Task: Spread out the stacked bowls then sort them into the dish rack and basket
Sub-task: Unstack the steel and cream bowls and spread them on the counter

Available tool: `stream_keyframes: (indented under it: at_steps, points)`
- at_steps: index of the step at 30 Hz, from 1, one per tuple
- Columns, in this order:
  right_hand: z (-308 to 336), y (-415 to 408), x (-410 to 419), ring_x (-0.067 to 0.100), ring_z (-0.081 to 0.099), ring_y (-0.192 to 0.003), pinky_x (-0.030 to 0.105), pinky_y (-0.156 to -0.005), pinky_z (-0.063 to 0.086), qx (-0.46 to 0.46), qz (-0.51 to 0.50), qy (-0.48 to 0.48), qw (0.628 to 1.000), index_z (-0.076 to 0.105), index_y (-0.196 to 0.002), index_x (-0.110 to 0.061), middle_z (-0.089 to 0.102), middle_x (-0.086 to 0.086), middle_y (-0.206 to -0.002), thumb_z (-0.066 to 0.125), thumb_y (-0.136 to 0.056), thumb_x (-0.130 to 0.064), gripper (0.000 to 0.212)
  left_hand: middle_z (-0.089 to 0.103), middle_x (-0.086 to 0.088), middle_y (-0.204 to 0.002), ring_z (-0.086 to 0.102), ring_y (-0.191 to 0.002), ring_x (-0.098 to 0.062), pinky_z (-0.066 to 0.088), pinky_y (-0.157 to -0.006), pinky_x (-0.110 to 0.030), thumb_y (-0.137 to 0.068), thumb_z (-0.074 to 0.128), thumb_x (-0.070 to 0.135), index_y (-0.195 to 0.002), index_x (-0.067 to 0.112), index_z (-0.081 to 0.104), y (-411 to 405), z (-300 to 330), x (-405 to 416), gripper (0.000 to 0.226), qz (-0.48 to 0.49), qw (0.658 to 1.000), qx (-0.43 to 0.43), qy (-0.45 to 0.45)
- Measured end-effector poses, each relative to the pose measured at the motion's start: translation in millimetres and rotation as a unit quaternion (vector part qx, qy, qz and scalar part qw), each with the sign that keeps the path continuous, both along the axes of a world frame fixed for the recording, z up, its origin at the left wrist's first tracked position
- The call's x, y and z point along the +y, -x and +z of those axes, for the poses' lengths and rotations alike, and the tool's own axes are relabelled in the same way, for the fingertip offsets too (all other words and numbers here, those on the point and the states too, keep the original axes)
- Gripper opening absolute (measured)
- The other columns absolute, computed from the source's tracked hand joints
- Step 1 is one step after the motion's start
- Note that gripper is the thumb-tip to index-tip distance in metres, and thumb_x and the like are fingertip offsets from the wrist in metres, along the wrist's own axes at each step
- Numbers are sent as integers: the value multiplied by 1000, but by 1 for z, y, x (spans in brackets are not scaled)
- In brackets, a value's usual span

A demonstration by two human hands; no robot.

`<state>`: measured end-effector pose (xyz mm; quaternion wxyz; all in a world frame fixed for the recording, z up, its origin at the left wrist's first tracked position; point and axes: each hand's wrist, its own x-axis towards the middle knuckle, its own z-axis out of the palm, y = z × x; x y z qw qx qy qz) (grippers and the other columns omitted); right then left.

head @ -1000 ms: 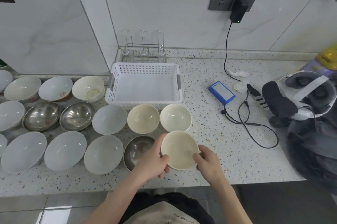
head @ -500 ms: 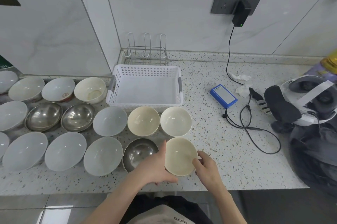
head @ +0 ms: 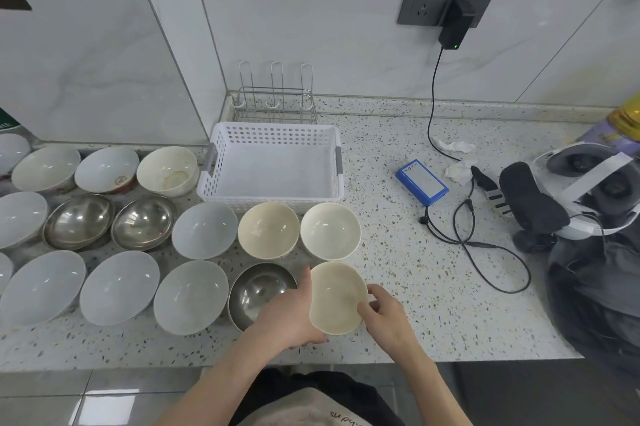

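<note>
A cream bowl (head: pixel 337 295) is held tilted near the counter's front edge. My left hand (head: pixel 289 316) grips its left rim and underside; my right hand (head: pixel 382 313) pinches its right rim. Just left of it sits a steel bowl (head: pixel 258 290), partly hidden by my left hand. Behind stand two more cream bowls (head: pixel 268 230) (head: pixel 330 230). Several white, steel and cream bowls (head: pixel 119 287) are spread in rows across the counter's left side. The white perforated basket (head: pixel 273 138) stands empty behind them, with the wire dish rack (head: pixel 275 107) against the wall.
Right of the bowls lie a blue box (head: pixel 421 182), a looping black cable (head: pixel 485 245) running to a wall charger (head: pixel 455 23), crumpled tissue (head: pixel 453 146), a white headset (head: pixel 588 190) and a dark bag (head: pixel 595 294). The counter's front edge (head: pixel 207 365) runs just below my hands.
Both hands have tipped the cream bowl up on its side, its opening turning to the right. The other bowls have stayed in place.
</note>
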<state>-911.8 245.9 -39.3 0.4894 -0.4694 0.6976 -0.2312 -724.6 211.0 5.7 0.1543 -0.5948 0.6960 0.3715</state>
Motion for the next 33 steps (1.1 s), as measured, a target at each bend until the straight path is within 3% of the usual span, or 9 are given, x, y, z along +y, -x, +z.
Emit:
stream_keyframes:
  at_steps: [6, 9, 14, 17, 20, 23, 25, 28, 33]
  points:
    - [3, 2, 0, 6, 38, -43, 20, -45, 33, -5, 34, -12, 999, 58, -108, -26, 52, -3, -56, 52, -91, -25, 17, 55, 6, -74, 57, -65, -15, 42, -49, -27, -72, 74, 33, -152, 31, -8, -1, -2, 2, 115, 22, 1000, -10, 16]
    - [8, 5, -4, 3, 43, -44, 22, -49, 37, 13, 45, -24, 999, 60, -106, -31, 65, 3, -69, 50, -93, -36, 17, 53, 6, -74, 56, -67, -15, 38, -49, -27, -71, 75, 35, -152, 33, -9, -2, -2, 1, 116, 19, 1000, -16, 13]
    - [21, 3, -11, 7, 42, -49, 26, -52, 37, 25, 24, -31, 999, 68, -96, -12, 61, 1, -71, 51, -93, -44, 36, 63, 1, -85, 65, -68, -16, 46, -50, -28, -71, 77, 31, -152, 30, -5, -1, 1, -1, 115, 15, 1000, -7, 3]
    - [22, 1, -12, 11, 37, -50, 28, -53, 33, 40, 23, -38, 998, 64, -93, -1, 50, 1, -66, 52, -93, -38, 39, 58, 0, -76, 64, -54, -11, 42, -44, -26, -71, 79, 31, -153, 28, -4, -5, 1, -2, 116, 11, 1000, 11, -4]
    - [25, -3, -12, 13, 41, -51, 28, -53, 37, 50, 13, -57, 997, 64, -97, -4, 56, 3, -73, 50, -94, -41, 40, 60, 1, -80, 63, -58, -12, 40, -47, -26, -73, 80, 35, -155, 25, -11, -7, 0, 0, 123, 10, 1000, 22, 4]
    - [29, -10, -10, 14, 59, -66, 29, -62, 46, 111, -46, -68, 990, 62, -108, -21, 71, 0, -88, 45, -93, -56, 42, 54, 6, -85, 53, -66, -10, 34, -47, -23, -76, 76, 40, -155, 25, -16, -16, -3, 7, 122, 21, 997, 66, 40]
    - [32, -15, -6, 18, 62, -87, 34, -77, 46, 163, -152, -43, 974, 54, -129, -20, 74, 0, -90, 41, -93, -61, 56, 49, 14, -76, 49, -61, -3, 33, -46, -19, -83, 67, 46, -156, 28, -9, -31, -5, 14, 107, 50, 988, 128, 70]
    - [40, -34, -4, 24, 59, -99, 44, -88, 46, 188, -272, 4, 944, 45, -138, -18, 73, 3, -100, 40, -94, -55, 57, 55, 12, -70, 55, -57, -2, 43, -50, -21, -93, 53, 47, -149, 30, 26, -76, -5, 21, 64, 120, 964, 219, 86]
    - [69, -117, -10, 32, 58, -106, 49, -87, 47, 186, -308, 91, 928, 48, -135, -19, 66, 10, -119, 48, -95, -34, 43, 68, 4, -74, 54, -47, 3, 42, -48, -14, -97, 54, 36, -121, 30, 55, -182, 0, 42, 24, 283, 884, 369, 49]
